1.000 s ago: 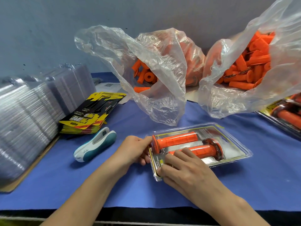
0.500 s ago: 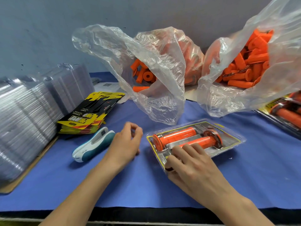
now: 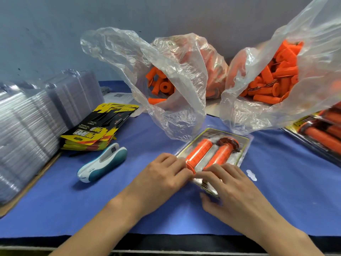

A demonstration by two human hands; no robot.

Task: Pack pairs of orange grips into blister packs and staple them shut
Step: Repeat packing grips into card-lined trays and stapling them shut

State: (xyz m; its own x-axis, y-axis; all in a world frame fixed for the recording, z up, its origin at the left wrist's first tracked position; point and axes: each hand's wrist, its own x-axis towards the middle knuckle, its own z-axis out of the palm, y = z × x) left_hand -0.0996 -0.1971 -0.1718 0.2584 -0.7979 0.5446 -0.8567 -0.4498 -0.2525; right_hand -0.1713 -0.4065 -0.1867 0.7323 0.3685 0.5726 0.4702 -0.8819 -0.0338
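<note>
While both hands meet at its near end, the blister pack [image 3: 212,134] lies flat on the blue cloth [image 3: 276,191], slightly toward 4 o'clock from the middle of the view. Its long axis runs from 7 o'clock up to 1 o'clock. Two orange grips [image 3: 198,153] sit side by side inside it, and the right one shows a dark flange at its far end.

The left hand [image 3: 162,176] comes in from 7 o'clock with its fingers curled down onto the pack's near-left corner, against the end of the left grip (the thumb is hidden, so what it does underneath cannot be told). The right hand [image 3: 230,189] comes in from 5 o'clock. Its fingers are bent over the top of the near edge and its thumb is tucked against the pack's near side, so it holds that edge between them. The fingertips of the two hands nearly touch.

At 9 o'clock from the hands a white and teal stapler [image 3: 103,162] lies on the cloth, apart from both hands. Past it at 10 o'clock is a stack of yellow and black printed cards [image 3: 99,126], and clear shells [image 3: 27,130] are stacked further out at 9 o'clock. Two clear bags, one at 12 o'clock [image 3: 175,74] and one at 1 o'clock [image 3: 258,111], hold loose grips. Filled packs [image 3: 321,133] lie at the 3 o'clock edge. A small white scrap [image 3: 251,175] lies just beside the right hand.
</note>
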